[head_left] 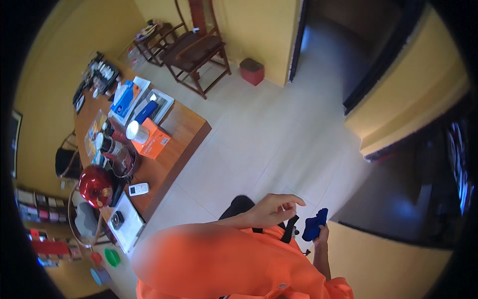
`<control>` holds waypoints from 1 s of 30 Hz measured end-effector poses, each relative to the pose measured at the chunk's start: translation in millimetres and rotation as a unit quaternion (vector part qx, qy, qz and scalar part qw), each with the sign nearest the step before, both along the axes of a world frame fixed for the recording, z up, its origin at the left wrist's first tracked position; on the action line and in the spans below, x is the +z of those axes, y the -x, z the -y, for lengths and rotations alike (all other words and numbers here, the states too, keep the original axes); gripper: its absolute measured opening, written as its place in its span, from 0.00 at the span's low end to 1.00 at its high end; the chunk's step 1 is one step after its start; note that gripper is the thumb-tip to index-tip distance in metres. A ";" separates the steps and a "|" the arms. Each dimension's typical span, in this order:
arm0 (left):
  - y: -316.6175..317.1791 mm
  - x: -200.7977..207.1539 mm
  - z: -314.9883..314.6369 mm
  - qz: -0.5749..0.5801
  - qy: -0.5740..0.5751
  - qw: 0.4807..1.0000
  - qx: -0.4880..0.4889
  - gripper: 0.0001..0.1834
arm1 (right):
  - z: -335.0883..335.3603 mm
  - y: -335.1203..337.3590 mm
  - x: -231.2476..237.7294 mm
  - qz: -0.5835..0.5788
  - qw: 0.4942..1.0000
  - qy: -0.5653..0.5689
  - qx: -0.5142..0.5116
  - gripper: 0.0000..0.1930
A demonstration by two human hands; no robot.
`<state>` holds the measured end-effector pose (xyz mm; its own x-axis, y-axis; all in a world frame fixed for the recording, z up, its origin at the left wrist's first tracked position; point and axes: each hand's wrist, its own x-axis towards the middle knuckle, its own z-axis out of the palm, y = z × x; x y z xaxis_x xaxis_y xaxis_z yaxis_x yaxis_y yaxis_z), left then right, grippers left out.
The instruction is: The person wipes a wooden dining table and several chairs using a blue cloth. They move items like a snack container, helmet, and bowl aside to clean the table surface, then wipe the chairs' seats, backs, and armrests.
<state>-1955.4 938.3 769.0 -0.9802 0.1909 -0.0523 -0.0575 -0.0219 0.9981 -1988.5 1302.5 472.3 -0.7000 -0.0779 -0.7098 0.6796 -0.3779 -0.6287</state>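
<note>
My left hand (275, 210) is in front of my orange jacket (294, 259), its fingers loosely bent and apart from the thumb, with nothing visible in it. Below its fingers a black strap (290, 230) hangs at the jacket. To the right, my right hand (322, 235) is closed round the lower end of a crumpled dark blue cloth (313, 225). The cloth sticks up out of the grip, and some of the right-hand fingers are hidden behind it.
A wooden table (191, 130) on the left carries an orange box (153, 143), a white cup (137, 131), a white remote control (139, 189) and a shiny red rounded object (96, 186). Farther off are a wooden chair (191, 50) and a red bin (252, 73). A dark-topped surface (398, 204) lies at right.
</note>
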 end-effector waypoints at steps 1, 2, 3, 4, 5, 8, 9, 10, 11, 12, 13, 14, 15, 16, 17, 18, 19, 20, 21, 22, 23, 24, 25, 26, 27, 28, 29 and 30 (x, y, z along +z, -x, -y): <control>10.0 -5.8 7.3 0.000 -0.014 0.999 0.049 0.15 | 11.9 33.9 7.5 -0.007 0.999 -0.011 0.033 0.28; 19.7 -5.9 15.5 0.018 -0.009 0.996 0.084 0.15 | 22.2 66.9 17.7 0.004 0.998 -0.034 0.061 0.29; 32.6 -8.9 23.0 0.034 -0.020 0.994 0.101 0.15 | 27.5 96.0 15.7 0.000 0.997 -0.029 0.075 0.29; 45.5 -14.0 32.2 0.050 -0.030 0.991 0.118 0.15 | 37.0 125.9 11.8 -0.005 0.996 -0.022 0.090 0.29; 58.4 -19.3 42.4 0.066 -0.041 0.988 0.134 0.15 | 47.9 154.5 8.0 -0.009 0.994 -0.015 0.105 0.29; 105.7 -38.2 80.4 0.081 -0.052 0.983 0.156 0.15 | 99.0 227.3 -6.7 0.025 0.990 0.015 0.139 0.28; 124.4 -46.7 95.9 0.075 -0.045 0.983 0.164 0.15 | 121.9 251.5 -13.0 0.034 0.988 0.025 0.146 0.28; 142.4 -53.9 112.1 0.071 -0.049 0.980 0.179 0.15 | 148.8 273.8 -9.9 0.053 0.984 0.020 0.171 0.28; 162.6 -62.7 129.8 0.065 -0.043 0.977 0.196 0.15 | 176.4 290.4 -12.4 0.043 0.983 0.009 0.179 0.28; 182.5 -71.7 148.6 0.061 -0.036 0.975 0.212 0.15 | 204.7 310.9 -9.9 0.043 0.979 0.037 0.195 0.29; 200.1 -74.9 161.8 0.062 -0.037 0.972 0.226 0.15 | 222.7 328.1 -2.9 0.049 0.975 0.058 0.207 0.29; 218.8 -75.3 178.1 0.078 -0.065 0.969 0.227 0.14 | 242.4 344.8 2.9 0.043 0.972 0.041 0.226 0.29; 241.2 -72.5 197.2 0.062 -0.061 0.970 0.228 0.13 | 266.6 368.4 6.7 0.029 0.970 0.053 0.234 0.29; 262.8 -69.8 215.8 0.047 -0.056 0.971 0.228 0.13 | 289.7 391.9 10.9 0.017 0.968 0.065 0.241 0.29; 276.2 -67.4 230.4 0.042 -0.051 0.971 0.230 0.13 | 309.8 405.1 18.5 0.015 0.966 0.076 0.249 0.29; 289.7 -65.9 243.9 0.045 -0.052 0.968 0.243 0.13 | 331.2 424.0 25.9 0.016 0.963 0.060 0.260 0.28; 303.4 -65.1 256.2 0.049 -0.053 0.964 0.257 0.13 | 354.1 445.8 32.6 0.017 0.961 0.045 0.273 0.28; 318.7 -64.3 270.4 0.048 -0.052 0.961 0.267 0.13 | 376.0 464.8 39.6 0.013 0.959 0.031 0.282 0.28; 336.7 -64.3 284.0 0.044 -0.052 0.959 0.275 0.13 | 391.7 485.9 34.5 0.017 0.956 0.028 0.290 0.29; 352.4 -64.0 297.2 0.054 -0.056 0.955 0.287 0.13 | 410.9 509.9 25.3 0.019 0.953 0.025 0.301 0.30; 367.2 -60.5 312.4 0.080 -0.059 0.953 0.286 0.12 | 429.1 533.9 16.7 0.021 0.950 0.021 0.312 0.31; 380.6 -56.1 328.3 0.105 -0.061 0.950 0.287 0.12 | 450.0 555.6 8.6 0.007 0.944 0.001 0.330 0.29; 389.0 -53.7 338.7 0.138 -0.064 0.944 0.292 0.12 | 472.3 574.9 3.8 0.010 0.937 -0.004 0.350 0.29; 399.4 -73.0 349.6 0.115 -0.101 0.934 0.323 0.12 | 500.1 598.6 -2.4 0.012 0.928 -0.010 0.371 0.28; 411.7 -74.5 367.7 0.142 -0.123 0.923 0.337 0.12 | 522.5 616.5 -6.6 0.020 0.921 -0.020 0.389 0.27; 424.9 -71.6 385.7 0.159 -0.106 0.917 0.350 0.13 | 553.7 638.4 -8.9 0.006 0.920 -0.008 0.393 0.26; 438.0 -69.1 401.0 0.175 -0.089 0.911 0.363 0.13 | 577.8 655.9 -8.6 0.050 0.932 0.035 0.356 0.24; 448.8 -66.9 415.1 0.173 -0.079 0.901 0.390 0.13 | 604.2 675.3 -6.4 0.049 0.926 0.032 0.374 0.24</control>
<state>-2404.2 523.1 702.1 -0.7488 -0.5180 -0.4134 -0.2707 -0.3303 0.9042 -2663.8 698.3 465.9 -0.3652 -0.5584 -0.7449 0.8190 0.1876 -0.5422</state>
